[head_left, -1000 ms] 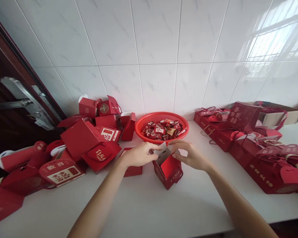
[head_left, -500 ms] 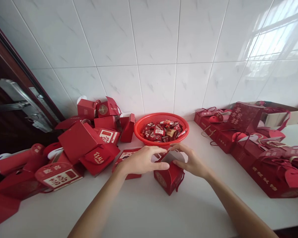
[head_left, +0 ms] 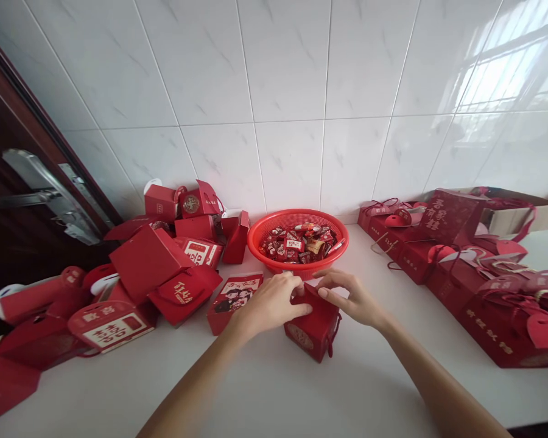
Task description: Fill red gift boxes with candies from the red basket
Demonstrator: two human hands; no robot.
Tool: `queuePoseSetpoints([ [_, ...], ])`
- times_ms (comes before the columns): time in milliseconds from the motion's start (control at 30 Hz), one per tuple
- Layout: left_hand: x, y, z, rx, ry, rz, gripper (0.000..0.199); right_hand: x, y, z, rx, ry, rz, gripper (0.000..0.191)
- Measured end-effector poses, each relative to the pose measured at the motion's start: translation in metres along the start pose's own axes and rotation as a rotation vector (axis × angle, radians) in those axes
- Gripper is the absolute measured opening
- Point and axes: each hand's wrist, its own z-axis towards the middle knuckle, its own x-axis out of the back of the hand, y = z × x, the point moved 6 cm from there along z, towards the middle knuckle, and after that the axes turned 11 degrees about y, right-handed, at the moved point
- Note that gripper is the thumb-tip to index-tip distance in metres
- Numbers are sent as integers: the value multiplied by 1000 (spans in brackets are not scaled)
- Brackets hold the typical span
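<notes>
A small red gift box (head_left: 311, 331) stands on the white table in front of me, a gold emblem on its near face and a dark red cord at its right side. My left hand (head_left: 274, 304) grips the upper left of the box, its thumb lying across the top. At the upper right edge, my right hand (head_left: 349, 298) pinches the top flap between thumb and fingers. Just behind the box sits a red plastic basket (head_left: 262, 260) filled with wrapped candies (head_left: 294, 244). The inside of the box is hidden.
A heap of red boxes (head_left: 148, 261) lies to the left, with a box showing a printed couple (head_left: 232, 300) nearest my left hand. Rows of red boxes (head_left: 466, 304) line the right side, near an open carton (head_left: 511, 220). A tiled wall (head_left: 287, 164) stands behind.
The pale inside of the box's top flaps was showing earlier; now the flaps are folded inward and the red top shows. Both hands have shifted slightly with them.
</notes>
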Motion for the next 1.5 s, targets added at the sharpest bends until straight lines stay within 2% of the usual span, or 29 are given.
queuePoseSetpoints([
  [133, -2, 0, -1, 29, 53, 22, 27, -5, -4, -2, 20, -69, -42, 33],
  [300, -13, 5, 2, -124, -81, -139, 24, -4, -6, -1, 9, -68, -5, 33],
  [400, -17, -3, 6, -70, -111, -157, 29, 4, 4, 2, -73, -26, 4, 37],
  [500, -18, -10, 8, -11, -104, -110, 32, 10, 19, 3, -153, -46, -26, 45],
  [667, -13, -16, 9, 36, -71, -37, 36, 9, 36, -2, -267, -209, -149, 57],
  [800, -8, -23, 7, 137, -92, 35, 42, 3, 37, -6, -303, -307, -128, 55],
  [1000, -1, -27, 7, 181, -34, 58, 44, -5, 39, -3, -337, -252, 66, 60],
  [1133, 0, -29, 8, 178, -47, 52, 43, -7, 42, -2, -342, -252, 33, 54],
  [1333, 4, -30, 6, 165, -62, 74, 38, -8, 45, -2, -389, -210, -11, 58],
  [1500, 4, -29, 5, 167, -65, 58, 34, -10, 47, -4, -397, -242, -21, 59],
])
